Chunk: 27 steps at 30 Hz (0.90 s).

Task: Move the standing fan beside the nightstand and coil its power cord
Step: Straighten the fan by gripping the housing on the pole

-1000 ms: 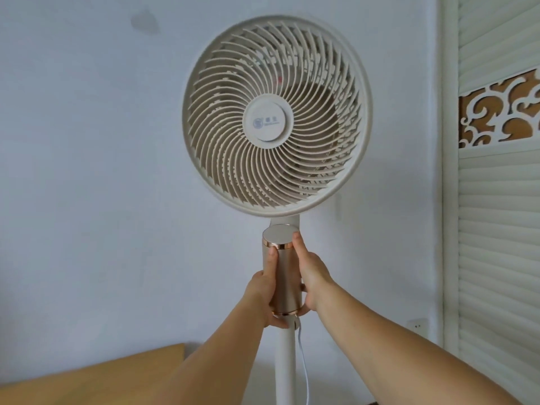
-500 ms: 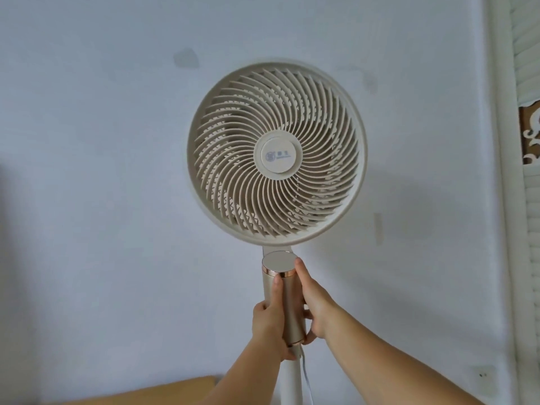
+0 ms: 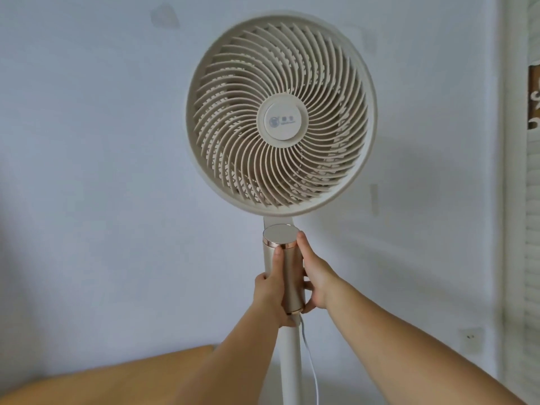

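The standing fan [image 3: 282,115] has a round cream grille, a champagne-coloured cylinder [image 3: 287,270] under the head and a white pole [image 3: 290,366] below that. It stands upright in front of the pale wall. My left hand [image 3: 270,299] wraps the cylinder from the left, thumb up its front. From the right side my right hand [image 3: 314,279] holds the same cylinder, its fingertips reaching the top rim. A thin white power cord [image 3: 310,363] hangs down beside the pole; its lower end and the fan's base are out of frame.
A light wooden surface [image 3: 117,375], probably the nightstand top, lies at the lower left, close to the pole. A white louvred door [image 3: 523,229] with a carved brown panel fills the right edge. A wall socket [image 3: 470,337] sits low on the wall at right.
The fan now sits higher and larger in view than half a second ago, and the wooden surface shows more at lower left. Both hands keep the same hold on the cylinder.
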{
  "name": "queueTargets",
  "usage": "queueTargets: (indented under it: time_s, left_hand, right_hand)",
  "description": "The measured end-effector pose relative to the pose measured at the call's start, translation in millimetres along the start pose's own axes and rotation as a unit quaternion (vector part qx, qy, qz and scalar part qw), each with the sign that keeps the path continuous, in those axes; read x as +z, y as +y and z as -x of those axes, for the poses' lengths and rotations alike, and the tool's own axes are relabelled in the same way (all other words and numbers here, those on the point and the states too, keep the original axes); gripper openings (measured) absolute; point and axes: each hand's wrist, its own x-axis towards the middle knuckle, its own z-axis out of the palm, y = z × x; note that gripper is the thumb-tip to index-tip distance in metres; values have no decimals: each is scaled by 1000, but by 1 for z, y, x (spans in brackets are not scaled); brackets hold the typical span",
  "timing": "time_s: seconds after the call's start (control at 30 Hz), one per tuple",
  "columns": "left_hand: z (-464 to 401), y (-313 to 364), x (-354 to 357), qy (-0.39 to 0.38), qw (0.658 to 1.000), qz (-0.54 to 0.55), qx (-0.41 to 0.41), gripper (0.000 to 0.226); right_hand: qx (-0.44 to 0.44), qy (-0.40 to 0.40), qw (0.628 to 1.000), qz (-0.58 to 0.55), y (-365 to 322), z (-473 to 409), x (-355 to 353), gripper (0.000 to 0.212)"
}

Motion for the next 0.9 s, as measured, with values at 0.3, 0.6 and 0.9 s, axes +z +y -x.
queueTargets:
  time_s: [0.3, 0.6, 0.9]
  left_hand:
    - [11, -9, 2, 29, 999, 31, 1, 91]
    - [39, -53, 10, 107, 990, 95, -10, 72]
    - [31, -145, 30, 48, 988, 52, -137, 51]
  right_hand:
    - [-18, -13, 1000, 9, 14, 20, -10, 73]
    - [7, 22, 999, 27, 54, 56, -45, 87]
    - [72, 64, 988, 118, 137, 67, -93, 80]
